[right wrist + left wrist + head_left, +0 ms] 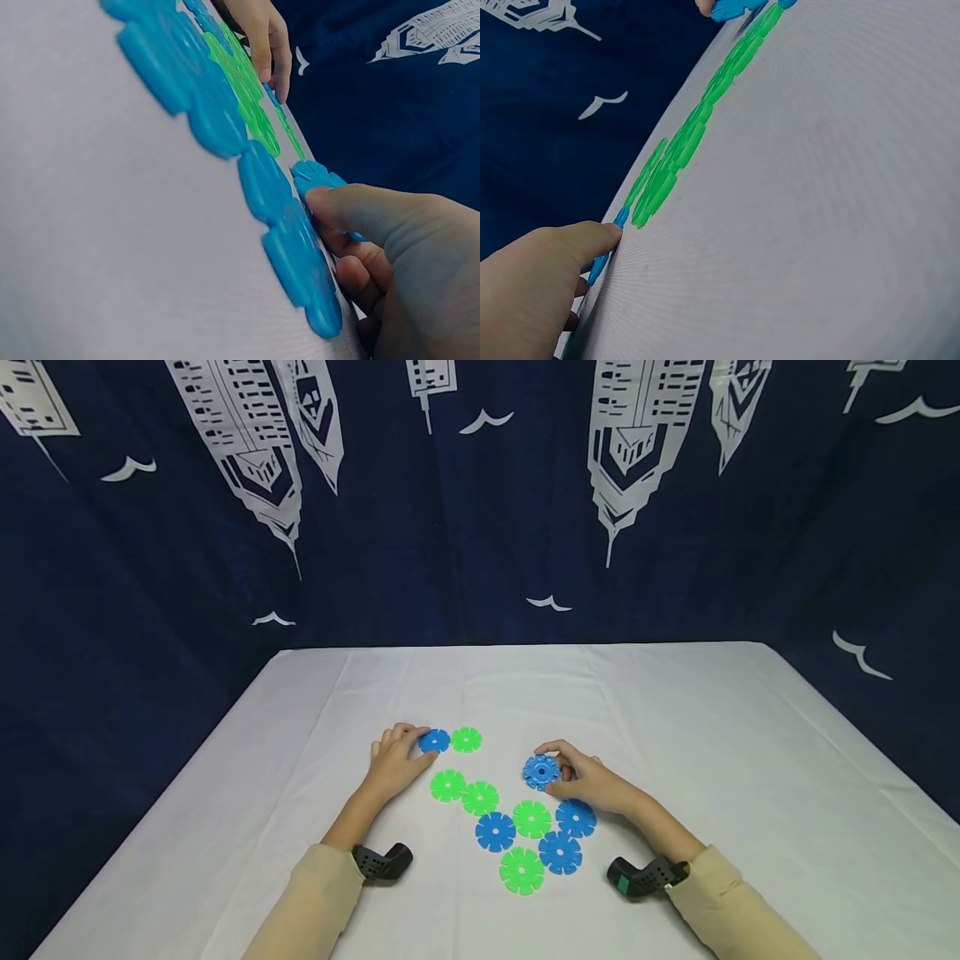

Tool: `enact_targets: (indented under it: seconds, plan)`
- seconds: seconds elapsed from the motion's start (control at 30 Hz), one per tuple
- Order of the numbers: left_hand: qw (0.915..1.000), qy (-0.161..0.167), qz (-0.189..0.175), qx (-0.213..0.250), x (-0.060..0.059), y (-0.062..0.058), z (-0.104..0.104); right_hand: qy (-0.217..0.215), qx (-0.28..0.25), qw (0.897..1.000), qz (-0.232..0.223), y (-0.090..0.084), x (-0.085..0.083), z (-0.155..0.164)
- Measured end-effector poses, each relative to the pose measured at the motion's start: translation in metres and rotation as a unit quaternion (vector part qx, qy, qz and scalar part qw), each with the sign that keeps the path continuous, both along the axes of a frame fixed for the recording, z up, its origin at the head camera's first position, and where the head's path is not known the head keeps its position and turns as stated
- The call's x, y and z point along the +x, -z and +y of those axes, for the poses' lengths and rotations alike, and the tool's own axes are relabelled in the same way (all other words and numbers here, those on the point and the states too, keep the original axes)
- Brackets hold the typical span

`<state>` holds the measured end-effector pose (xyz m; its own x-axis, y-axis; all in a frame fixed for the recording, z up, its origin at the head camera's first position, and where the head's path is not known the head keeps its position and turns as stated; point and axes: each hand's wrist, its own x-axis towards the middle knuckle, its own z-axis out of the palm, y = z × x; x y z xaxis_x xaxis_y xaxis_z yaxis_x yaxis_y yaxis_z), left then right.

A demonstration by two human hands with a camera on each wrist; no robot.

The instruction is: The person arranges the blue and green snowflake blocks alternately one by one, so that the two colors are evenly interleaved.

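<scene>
In the head view my left hand (396, 760) pinches a blue notched snowflake disc (434, 741) by its edges, thumb on the near side. Right beside that disc lies a green notched disc (467, 740). My right hand (588, 777) holds another blue notched disc (541, 772) between thumb and fingers; a ring pattern shows around its middle. The right wrist view shows the thumb of the right hand (405, 247) across this held blue disc (313, 175). From the left wrist, the left hand (540, 277) has its thumb against its blue disc (600, 266).
Between the forearms several loose discs lie on the white tablecloth (675, 718), among them a green disc (522, 871), a blue disc (495, 832) and another blue disc (560, 852). Some of them touch. A dark blue printed curtain (480, 543) hangs behind the table.
</scene>
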<state>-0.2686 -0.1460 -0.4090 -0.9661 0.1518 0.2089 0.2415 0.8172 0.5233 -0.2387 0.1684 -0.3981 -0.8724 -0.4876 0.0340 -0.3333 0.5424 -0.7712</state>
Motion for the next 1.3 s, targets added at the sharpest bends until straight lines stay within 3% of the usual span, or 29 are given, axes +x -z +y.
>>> enact_targets:
  seconds: [0.53, 0.93, 1.17, 1.3]
  plan:
    - [1.0, 0.004, 0.002, 0.002, -0.003, 0.002, 0.003, 0.035, -0.06, 0.998, -0.004, 0.0, -0.001, -0.001]
    - [1.0, 0.005, 0.003, -0.006, -0.003, 0.0, -0.004, 0.101, -0.076, 0.992, 0.019, -0.013, -0.001, -0.017]
    - [1.0, 0.005, 0.004, -0.004, -0.004, 0.001, -0.003, 0.132, -0.09, 0.987, 0.033, -0.009, -0.014, -0.025]
    - [1.0, 0.003, 0.003, -0.004, -0.004, 0.001, -0.003, 0.151, -0.108, 0.983, 0.016, -0.01, -0.021, -0.038]
